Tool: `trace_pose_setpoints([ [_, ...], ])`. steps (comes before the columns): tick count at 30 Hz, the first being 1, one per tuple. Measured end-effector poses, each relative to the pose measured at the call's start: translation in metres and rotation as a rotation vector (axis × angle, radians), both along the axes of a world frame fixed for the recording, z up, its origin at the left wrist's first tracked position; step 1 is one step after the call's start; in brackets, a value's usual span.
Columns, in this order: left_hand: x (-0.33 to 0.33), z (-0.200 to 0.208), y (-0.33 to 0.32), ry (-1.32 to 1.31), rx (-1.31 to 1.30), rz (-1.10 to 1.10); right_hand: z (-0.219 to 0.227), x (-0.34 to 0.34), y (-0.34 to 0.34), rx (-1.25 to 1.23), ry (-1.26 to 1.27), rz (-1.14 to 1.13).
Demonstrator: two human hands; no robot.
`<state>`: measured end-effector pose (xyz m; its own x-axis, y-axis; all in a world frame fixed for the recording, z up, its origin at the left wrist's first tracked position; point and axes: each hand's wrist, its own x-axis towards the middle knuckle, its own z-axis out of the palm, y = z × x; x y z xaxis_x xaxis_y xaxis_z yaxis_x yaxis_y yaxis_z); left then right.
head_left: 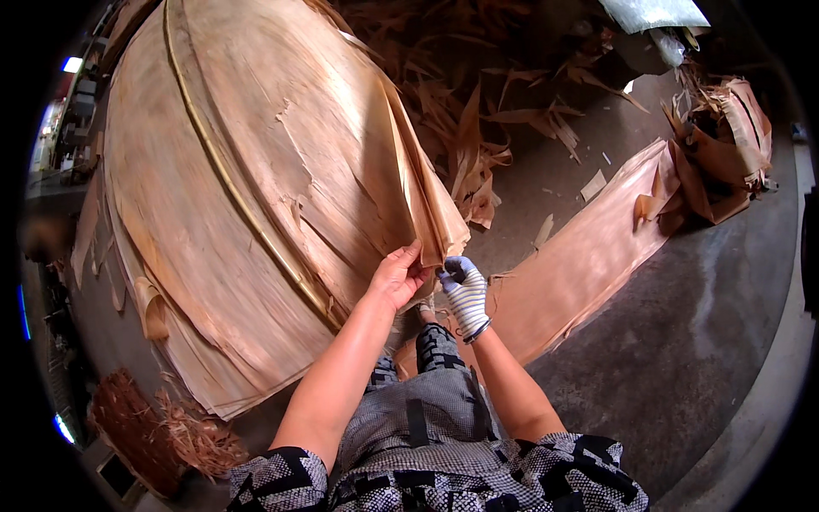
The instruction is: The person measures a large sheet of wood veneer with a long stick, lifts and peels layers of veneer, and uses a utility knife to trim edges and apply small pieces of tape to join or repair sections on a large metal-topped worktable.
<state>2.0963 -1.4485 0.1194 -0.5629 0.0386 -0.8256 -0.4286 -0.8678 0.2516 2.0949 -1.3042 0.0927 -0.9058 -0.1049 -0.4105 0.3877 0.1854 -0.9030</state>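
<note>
A big stack of thin tan wood veneer sheets (247,128) fills the left and middle. Its near right corner is bunched into upright folds. My bare left hand (399,275) pinches the folded edge of a veneer sheet (431,218) between thumb and fingers. Just right of it, my right hand (466,294), in a white-and-blue striped glove, has its fingers curled at the lower corner of the same sheet. Its fingertips are partly hidden. Across the stack lies a long, thin, yellowish rod (223,175), bent in this view. The top sheets show splits and lifted flakes.
A pinkish veneer strip (580,247) runs along the floor from beside my legs to a crumpled veneer bundle (734,141). Torn scraps (473,162) pile up beyond the stack. Reddish-brown shreds (141,427) lie at lower left. A plastic-wrapped object (657,15) stands at upper right.
</note>
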Motion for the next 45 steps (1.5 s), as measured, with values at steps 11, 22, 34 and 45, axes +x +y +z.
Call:
trace_pose_setpoints([
  [11,0.008,0.03,-0.002,0.098,-0.472,-0.039,0.064,-0.006,-0.013,0.106,0.184,-0.053],
  [22,0.02,0.069,-0.007,0.101,-0.539,-0.131,0.126,-0.021,-0.033,-0.269,-0.418,0.101],
  [34,0.126,0.03,-0.144,-0.124,-0.796,-0.142,-0.011,-0.012,0.031,0.176,-0.31,0.165],
  [45,0.353,0.035,-0.26,-0.324,-0.891,-0.058,-0.055,0.219,-0.13,0.449,-0.11,1.079],
])
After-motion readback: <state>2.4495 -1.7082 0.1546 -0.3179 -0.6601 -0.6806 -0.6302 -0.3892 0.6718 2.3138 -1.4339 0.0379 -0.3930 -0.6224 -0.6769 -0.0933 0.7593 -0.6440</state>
